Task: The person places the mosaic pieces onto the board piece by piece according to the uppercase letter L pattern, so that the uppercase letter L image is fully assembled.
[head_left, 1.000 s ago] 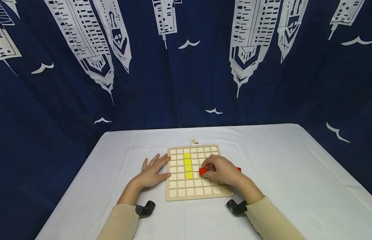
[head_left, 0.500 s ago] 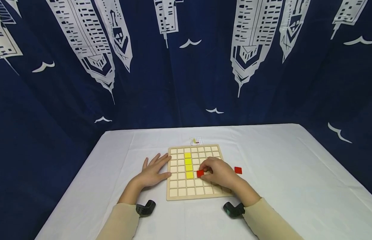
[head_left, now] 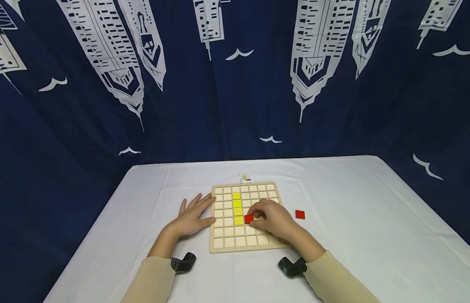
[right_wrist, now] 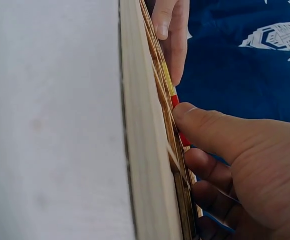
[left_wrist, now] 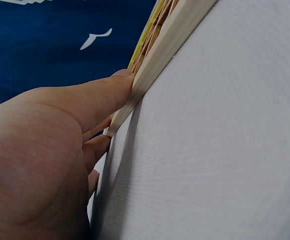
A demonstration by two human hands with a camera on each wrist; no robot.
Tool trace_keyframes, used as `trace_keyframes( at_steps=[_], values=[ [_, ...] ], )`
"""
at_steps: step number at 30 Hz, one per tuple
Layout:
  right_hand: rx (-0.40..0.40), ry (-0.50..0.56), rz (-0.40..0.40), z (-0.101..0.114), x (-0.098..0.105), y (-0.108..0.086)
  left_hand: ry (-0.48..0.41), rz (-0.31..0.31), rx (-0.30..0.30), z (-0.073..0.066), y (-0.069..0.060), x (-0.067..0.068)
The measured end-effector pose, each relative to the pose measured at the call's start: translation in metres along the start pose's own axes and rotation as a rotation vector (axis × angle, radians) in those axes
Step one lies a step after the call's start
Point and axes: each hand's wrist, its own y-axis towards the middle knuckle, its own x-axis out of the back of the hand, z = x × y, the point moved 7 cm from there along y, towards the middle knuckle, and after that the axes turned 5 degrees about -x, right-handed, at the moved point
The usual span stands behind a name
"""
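A wooden grid board (head_left: 229, 243) lies on the white table, with a column of several yellow square tiles (head_left: 237, 203) in its cells. My right hand (head_left: 274, 217) pinches a red square tile (head_left: 248, 219) between thumb and fingers, at the cell just right of the lowest yellow tile. In the right wrist view the thumb presses along the red tile (right_wrist: 175, 102) at the board's surface. My left hand (head_left: 193, 219) is spread, its thumb and fingertips touching the board's left edge. The left wrist view shows the thumb against the board's wooden rim (left_wrist: 157, 60).
A second red tile (head_left: 300, 214) lies on the table right of the board. Behind the board is a small printed grid card (head_left: 247, 177) with coloured squares. A dark blue curtain (head_left: 219, 118) with white building prints hangs behind the table.
My right hand has moved left across the board with the red tile, bringing it beside the lowest yellow tile. The second red tile has come into full view. My left hand stays put.
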Motion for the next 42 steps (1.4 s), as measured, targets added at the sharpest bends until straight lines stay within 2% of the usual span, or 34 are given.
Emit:
trace_keyframes(
  at_steps=[16, 22, 30, 36, 42],
  values=[
    [0.018, 0.003, 0.030, 0.003, 0.001, 0.000, -0.006, -0.011, 0.003, 0.002, -0.001, -0.001],
    [0.013, 0.058, 0.064, 0.004, 0.005, 0.000, -0.008, -0.014, -0.003, 0.003, 0.000, -0.001],
    [0.021, 0.116, 0.052, -0.005, 0.030, 0.001, -0.005, -0.012, -0.009, 0.002, 0.000, 0.000],
    [-0.018, 0.120, 0.018, -0.023, 0.053, 0.000, -0.004, -0.009, -0.003, 0.002, 0.000, 0.000],
    [-0.058, 0.090, 0.023, -0.046, 0.072, -0.004, 0.000, -0.007, -0.008, 0.001, 0.000, 0.000]
  ],
)
